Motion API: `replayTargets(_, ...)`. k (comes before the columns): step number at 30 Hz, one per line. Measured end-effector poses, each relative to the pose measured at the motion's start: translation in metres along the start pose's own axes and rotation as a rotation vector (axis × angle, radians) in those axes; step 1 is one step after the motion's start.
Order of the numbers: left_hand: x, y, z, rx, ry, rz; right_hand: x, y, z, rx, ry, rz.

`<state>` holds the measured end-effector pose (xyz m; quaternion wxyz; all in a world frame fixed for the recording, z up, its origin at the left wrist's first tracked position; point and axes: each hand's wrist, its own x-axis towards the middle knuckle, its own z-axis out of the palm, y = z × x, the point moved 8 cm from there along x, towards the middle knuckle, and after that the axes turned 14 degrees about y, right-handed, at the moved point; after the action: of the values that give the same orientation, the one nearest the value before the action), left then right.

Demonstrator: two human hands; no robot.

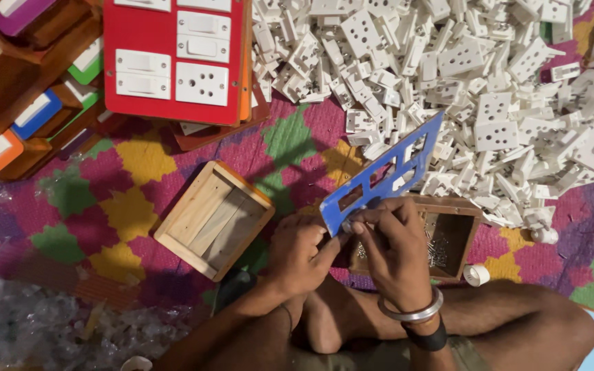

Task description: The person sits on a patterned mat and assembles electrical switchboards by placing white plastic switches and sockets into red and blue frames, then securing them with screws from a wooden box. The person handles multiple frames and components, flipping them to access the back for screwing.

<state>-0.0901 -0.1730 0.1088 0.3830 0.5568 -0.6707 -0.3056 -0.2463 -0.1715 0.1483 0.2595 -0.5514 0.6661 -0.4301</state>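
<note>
Upper left of the frame: wooden boxes (32, 103) with coloured fronts, stacked at a slant. Beside them, top centre-left: a red board (173, 58) fitted with white switches and a socket. Lower left: crumpled clear plastic (29, 323) on the patterned mat (132, 206). Left of centre: an open wooden box (213, 218), lying empty on the mat. Bottom centre: the left hand (298, 255), clenched on the lower corner of a blue plate (385, 172) with rectangular cut-outs. Touching it from the right: the right hand (392, 247), fingertips pinched at the same lower corner, possibly on a small part too tiny to make out; a metal bangle (414, 312) at that wrist. The plate itself: held tilted, rising from the hands toward the upper right, at centre frame. Behind the right hand: a second wooden box (458, 230) with small screws inside. Upper right: a large heap of white switch and socket parts (489, 89). Just right of the second box: a small white ring (476, 275) on the mat.
</note>
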Motion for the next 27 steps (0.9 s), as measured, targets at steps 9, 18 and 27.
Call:
replayTargets(9,-0.004,-0.003,0.002,0.067,-0.026,-0.006,-0.005,0.004,0.005,0.02,0.052,-0.072)
replayTargets(18,-0.002,-0.003,0.004,0.045,-0.063,-0.052,-0.026,-0.018,0.005,-0.132,0.336,-0.175)
replayTargets(27,-0.005,-0.005,0.005,0.062,-0.078,-0.031,-0.027,-0.022,0.007,-0.103,0.372,-0.217)
